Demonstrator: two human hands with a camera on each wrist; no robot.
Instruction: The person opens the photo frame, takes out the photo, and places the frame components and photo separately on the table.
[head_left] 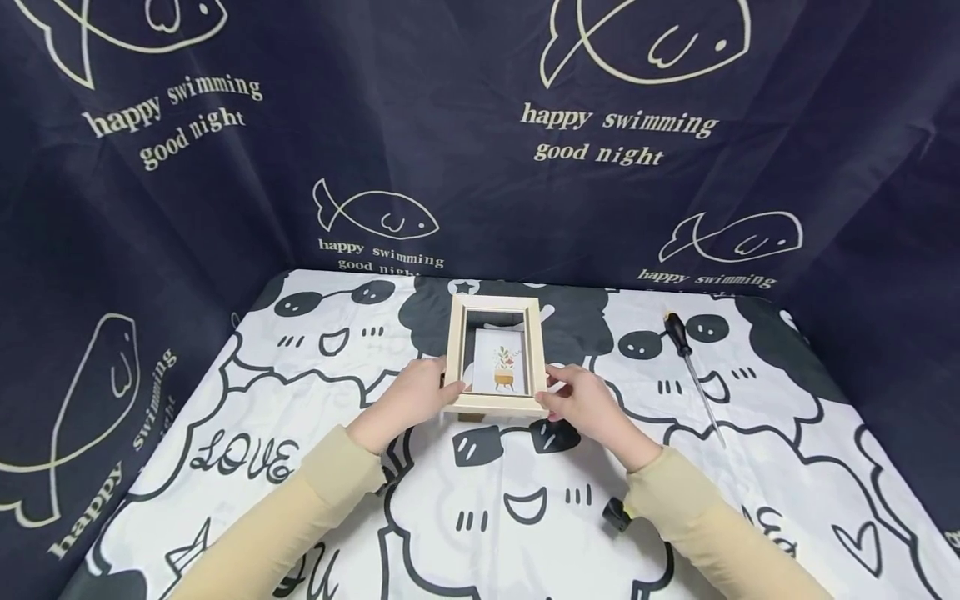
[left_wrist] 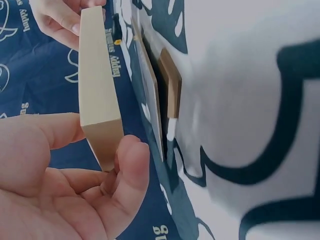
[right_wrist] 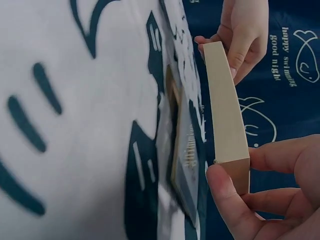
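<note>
Both hands hold a pale wooden picture frame [head_left: 534, 333] by its sides, raised off the table. My left hand [head_left: 412, 392] pinches its left side near the lower corner, and my right hand [head_left: 588, 404] pinches the right side. Through the frame's opening shows a white card with a potted-plant print [head_left: 501, 360]. Beneath the frame, in the left wrist view, a thin backing panel [left_wrist: 151, 87] lies tilted over a brown stand leg [left_wrist: 172, 82]. The right wrist view shows the panel [right_wrist: 186, 160] too, apart from the frame.
A screwdriver with a black handle [head_left: 678, 333] lies on the right of the table, its shaft pointing toward the front. Beside the right sleeve is a small black object [head_left: 617, 515]. A patterned cloth [head_left: 330, 492] covers the table, and a dark blue curtain [head_left: 480, 208] hangs behind.
</note>
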